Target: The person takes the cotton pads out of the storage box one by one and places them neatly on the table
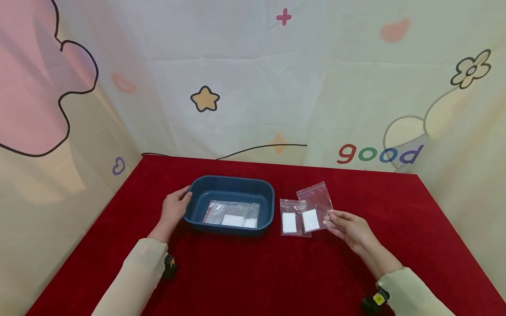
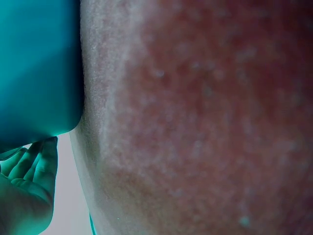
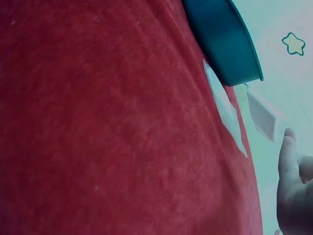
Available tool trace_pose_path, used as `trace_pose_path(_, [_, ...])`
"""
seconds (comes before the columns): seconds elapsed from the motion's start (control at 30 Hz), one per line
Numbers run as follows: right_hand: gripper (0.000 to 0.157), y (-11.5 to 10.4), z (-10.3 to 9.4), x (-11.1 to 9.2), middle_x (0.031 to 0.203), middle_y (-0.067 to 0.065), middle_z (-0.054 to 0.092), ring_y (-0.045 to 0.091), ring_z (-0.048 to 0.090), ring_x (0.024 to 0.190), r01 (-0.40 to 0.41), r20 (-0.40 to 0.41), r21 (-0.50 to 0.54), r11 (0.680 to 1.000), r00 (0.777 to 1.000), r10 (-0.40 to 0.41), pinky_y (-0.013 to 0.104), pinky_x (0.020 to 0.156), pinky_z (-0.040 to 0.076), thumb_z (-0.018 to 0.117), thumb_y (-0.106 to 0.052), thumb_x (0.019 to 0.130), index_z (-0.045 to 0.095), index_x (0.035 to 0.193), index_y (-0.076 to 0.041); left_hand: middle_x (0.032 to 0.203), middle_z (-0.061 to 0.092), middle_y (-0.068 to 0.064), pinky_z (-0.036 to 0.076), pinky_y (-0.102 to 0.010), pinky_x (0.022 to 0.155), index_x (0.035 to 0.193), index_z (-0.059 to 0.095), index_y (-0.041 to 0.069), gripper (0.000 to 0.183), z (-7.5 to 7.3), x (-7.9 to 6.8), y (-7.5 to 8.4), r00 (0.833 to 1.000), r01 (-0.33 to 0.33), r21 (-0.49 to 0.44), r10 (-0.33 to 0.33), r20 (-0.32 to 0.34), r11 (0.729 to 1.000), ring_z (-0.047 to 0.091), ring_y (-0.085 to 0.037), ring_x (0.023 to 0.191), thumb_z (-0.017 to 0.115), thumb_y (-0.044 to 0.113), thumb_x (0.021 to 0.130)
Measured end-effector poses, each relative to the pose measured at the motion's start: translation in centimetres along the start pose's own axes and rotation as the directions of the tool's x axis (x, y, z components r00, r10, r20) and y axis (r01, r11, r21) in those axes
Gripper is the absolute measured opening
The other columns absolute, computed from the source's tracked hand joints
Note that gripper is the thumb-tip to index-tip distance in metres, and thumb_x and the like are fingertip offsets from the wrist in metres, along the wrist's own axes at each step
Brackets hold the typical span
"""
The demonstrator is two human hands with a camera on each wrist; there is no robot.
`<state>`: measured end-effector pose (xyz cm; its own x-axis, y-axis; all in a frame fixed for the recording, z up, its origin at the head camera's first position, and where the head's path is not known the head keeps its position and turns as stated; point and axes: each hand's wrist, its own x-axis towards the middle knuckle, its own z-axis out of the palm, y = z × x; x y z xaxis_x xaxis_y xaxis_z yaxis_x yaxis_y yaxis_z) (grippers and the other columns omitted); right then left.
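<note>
A dark blue rectangular basin point(image 1: 229, 229) sits left of centre, and my left hand point(image 1: 172, 212) grips its left end with the thumb at the rim. Inside the basin lie clear zip bags point(image 1: 215, 210) with white pieces in them. My right hand point(image 1: 353, 231) pinches the lower right corner of a clear zip bag point(image 1: 318, 198) that holds a white block. In the right wrist view this zip bag point(image 3: 264, 115) is raised off the cloth. Partly behind it, another zip bag point(image 1: 289, 222) with a white block lies flat beside the basin.
Red cloth point(image 1: 253, 272) covers the table. A pale curtain point(image 1: 253, 109) with printed drawings hangs behind the table and along both sides. Dark bands with small devices are on both wrists, below the light sleeves point(image 1: 136, 272).
</note>
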<state>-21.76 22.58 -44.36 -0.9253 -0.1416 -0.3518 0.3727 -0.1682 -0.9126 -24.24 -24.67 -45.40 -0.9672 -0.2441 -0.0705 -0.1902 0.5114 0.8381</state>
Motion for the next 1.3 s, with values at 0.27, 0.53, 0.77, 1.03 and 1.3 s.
trace_pose_path(0.27, [0.035, 0.7, -1.1, 0.1, 0.083, -0.008, 0.075, 0.003, 0.073, 0.079, -0.009, 0.016, 0.032, 0.999, 1.0, 0.008, 0.021, 0.076, 0.063, 0.052, 0.0, 0.104, 0.072, 0.086, -0.024, 0.156, 0.047, -0.023, 0.046, -0.053, 0.115, 0.153, 0.045, 0.001, 0.047, 0.0, 0.1, 0.0, 1.0, -0.003, 0.001, 0.003, -0.003, 1.0, 0.049, -0.04, 0.143, 0.046, 0.019, 0.109])
trace_pose_path(0.53, [0.037, 0.9, -1.8, 0.2, 0.083, -0.009, 0.076, 0.003, 0.074, 0.079, -0.011, 0.016, 0.023, 1.0, 1.0, 0.011, 0.021, 0.076, 0.063, 0.053, 0.0, 0.104, 0.073, 0.085, -0.025, 0.156, 0.047, -0.024, 0.045, -0.054, 0.116, 0.153, 0.045, 0.001, 0.048, -0.1, 0.1, 0.0, 1.0, -0.003, 0.012, 0.003, 0.002, 1.0, 0.048, -0.04, 0.144, 0.046, 0.02, 0.109])
trace_pose_path(0.77, [0.036, 1.1, -2.8, 0.5, 0.083, -0.009, 0.077, 0.003, 0.074, 0.078, -0.042, 0.026, -0.018, 0.999, 0.999, 0.042, 0.02, 0.076, 0.062, 0.053, -0.001, 0.104, 0.073, 0.085, -0.025, 0.157, 0.047, -0.023, 0.044, -0.054, 0.117, 0.153, 0.045, 0.002, 0.048, -0.1, 0.2, -0.1, 1.0, 0.0, 0.014, 0.0, 0.0, 1.0, 0.047, -0.04, 0.145, 0.047, 0.02, 0.109])
trace_pose_path(1.03, [0.019, 1.2, -3.8, 0.8, 0.085, -0.01, 0.072, 0.001, 0.07, 0.08, -0.049, 0.03, -0.181, 0.982, 0.998, 0.056, 0.02, 0.075, 0.062, 0.053, -0.006, 0.104, 0.07, 0.112, -0.001, 0.158, 0.046, -0.023, 0.045, -0.054, 0.116, 0.154, 0.044, 0.002, 0.048, -0.1, 0.2, -0.2, 1.0, 0.011, 0.015, -0.012, 0.007, 1.0, 0.047, -0.04, 0.144, 0.046, 0.02, 0.109])
trace_pose_path(1.3, [0.044, 0.9, -4.2, 1.0, 0.084, -0.008, 0.07, 0.001, 0.067, 0.078, -0.041, 0.014, -0.332, 0.942, 0.999, 0.048, 0.021, 0.072, 0.062, 0.048, -0.008, 0.105, 0.047, 0.133, 0.026, 0.157, 0.046, -0.023, 0.044, -0.054, 0.117, 0.154, 0.043, 0.002, 0.048, -0.1, 0.2, -0.1, 1.0, 0.002, 0.017, -0.002, 0.004, 1.0, 0.047, -0.041, 0.145, 0.045, 0.02, 0.109])
